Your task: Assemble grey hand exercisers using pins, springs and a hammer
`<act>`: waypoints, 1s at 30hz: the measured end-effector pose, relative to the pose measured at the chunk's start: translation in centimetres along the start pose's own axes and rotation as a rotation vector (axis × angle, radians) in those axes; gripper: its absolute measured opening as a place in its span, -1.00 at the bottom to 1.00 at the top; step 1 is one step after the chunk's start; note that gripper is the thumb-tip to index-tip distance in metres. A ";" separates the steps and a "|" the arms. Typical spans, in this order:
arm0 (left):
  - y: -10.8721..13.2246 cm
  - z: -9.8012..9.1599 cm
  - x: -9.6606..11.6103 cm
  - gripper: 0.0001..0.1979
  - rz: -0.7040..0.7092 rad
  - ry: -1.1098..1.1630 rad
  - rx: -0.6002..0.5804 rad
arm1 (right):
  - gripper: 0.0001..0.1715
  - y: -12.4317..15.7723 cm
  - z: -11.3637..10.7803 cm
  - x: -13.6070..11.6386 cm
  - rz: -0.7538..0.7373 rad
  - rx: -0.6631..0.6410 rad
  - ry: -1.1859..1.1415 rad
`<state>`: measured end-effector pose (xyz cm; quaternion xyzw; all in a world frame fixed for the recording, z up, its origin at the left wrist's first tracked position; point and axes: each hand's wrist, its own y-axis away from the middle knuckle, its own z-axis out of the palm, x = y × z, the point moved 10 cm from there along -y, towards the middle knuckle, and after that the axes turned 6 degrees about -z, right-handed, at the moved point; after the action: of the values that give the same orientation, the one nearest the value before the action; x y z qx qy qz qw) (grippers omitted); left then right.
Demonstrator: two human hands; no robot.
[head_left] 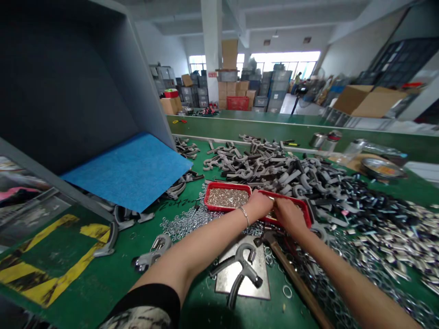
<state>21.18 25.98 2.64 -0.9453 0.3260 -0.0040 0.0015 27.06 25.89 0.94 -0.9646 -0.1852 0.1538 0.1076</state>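
Note:
My left hand [261, 204], a bracelet at its wrist, is over the left part of the right-hand red tray [307, 214], its fingers curled and closed. Beside it my right hand [287, 211] reaches into the same tray with bent, closed fingers; what either hand holds is too small or hidden to name. A second red tray [228, 196] full of small brass-coloured parts stands to the left. Nearer me, a grey clamp with a curved jaw [244, 265] rests on a metal plate [226, 285]. A hammer [291, 272] with a wooden handle lies to its right.
A pile of grey clamp parts [260, 160] spreads behind the trays. Loose nuts [187, 224] lie at left, metal rings [360, 274] and pale cylindrical pieces [394, 242] at right. A large grey crate [151, 77] tilts at left above a blue sheet [133, 169]. Another clamp [152, 253] lies left.

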 end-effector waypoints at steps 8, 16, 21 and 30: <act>1.1 0.6 -2.1 -0.79 -0.140 0.107 0.070 | -0.70 4.9 -3.6 -1.4 0.025 0.153 -0.332; 2.3 -1.2 -1.2 -0.80 -0.186 0.258 0.145 | -0.67 13.2 2.3 -7.8 0.311 -0.189 -1.078; 7.1 -3.1 -2.6 -0.73 -0.293 0.479 0.190 | -0.63 12.2 3.4 -8.4 0.298 -0.132 -1.112; 25.1 2.6 -1.5 -0.67 -0.539 1.872 0.066 | -0.64 11.8 4.3 -8.3 0.243 -0.107 -0.996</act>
<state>4.56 7.14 -0.10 -0.6021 -0.0322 -0.7631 -0.2325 22.15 12.56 -4.09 -0.7931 -0.1082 0.5962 -0.0620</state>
